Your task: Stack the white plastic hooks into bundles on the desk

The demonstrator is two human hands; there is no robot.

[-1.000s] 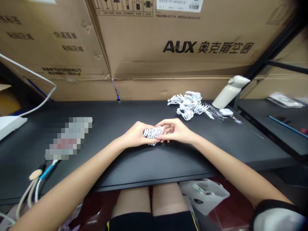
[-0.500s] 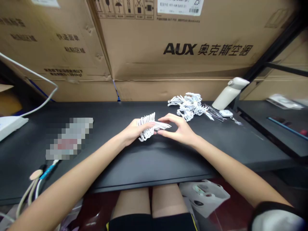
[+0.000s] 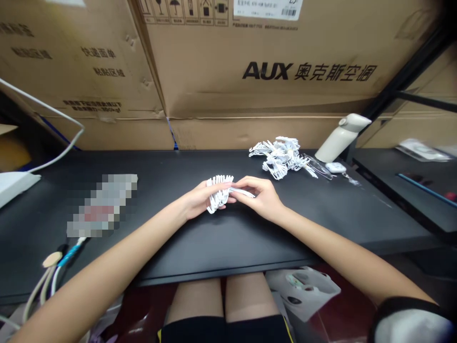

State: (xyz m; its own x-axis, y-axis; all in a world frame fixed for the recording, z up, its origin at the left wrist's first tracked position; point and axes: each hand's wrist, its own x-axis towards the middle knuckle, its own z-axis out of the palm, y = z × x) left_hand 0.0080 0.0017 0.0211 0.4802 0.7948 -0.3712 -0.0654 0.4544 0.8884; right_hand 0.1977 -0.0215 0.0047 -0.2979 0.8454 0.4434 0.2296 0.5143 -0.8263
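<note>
In my left hand [image 3: 198,199] is a bundle of thin white hooked strips [image 3: 217,196], fingers wrapped round it above the black table. Curved ends stand out above and below the grip, and straight ends point right. My right hand [image 3: 262,197] closes on those straight ends, pinching them between thumb and fingers. Some of the fingertips overlap between the hands, so part of the bundle is hidden. A loose pile of similar white strips [image 3: 280,155] lies farther back on the table, right of my hands.
Behind the pile, a white bottle [image 3: 337,140] leans near the black shelf post; a small white case [image 3: 335,167] lies beside it. Large cardboard boxes [image 3: 271,100] wall off the back. At left are a blurred-out item [image 3: 103,205] with cables and a white cable [image 3: 67,114].
My right hand has closed from a wide, open curve onto the straight ends of the strips. The bundle has tilted slightly in my left hand, its upper hooks now lower and more level.
</note>
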